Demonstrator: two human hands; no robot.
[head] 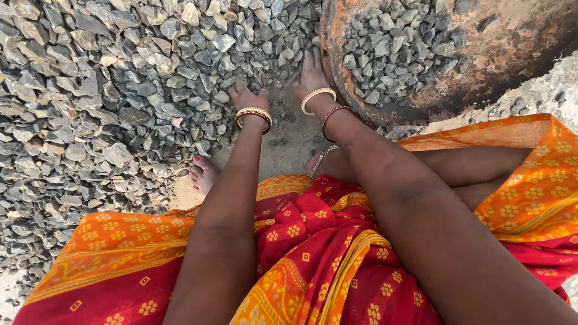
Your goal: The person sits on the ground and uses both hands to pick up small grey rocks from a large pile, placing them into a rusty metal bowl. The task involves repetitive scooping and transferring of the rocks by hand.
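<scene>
Down low, both hands, left hand [247, 96] and right hand [312, 75], press flat, fingers spread and holding nothing, into the grey gravel [120, 90] beside a rusty pan [512, 48].

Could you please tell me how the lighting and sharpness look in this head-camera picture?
Head view: soft, even daylight with no hard shadows or glare; the gravel pile and rusty pan are sharp; the left hand and right hand are clear; the forearms nearest the lens look enlarged by wide-angle distortion; the orange cloth colours are vivid.
</scene>
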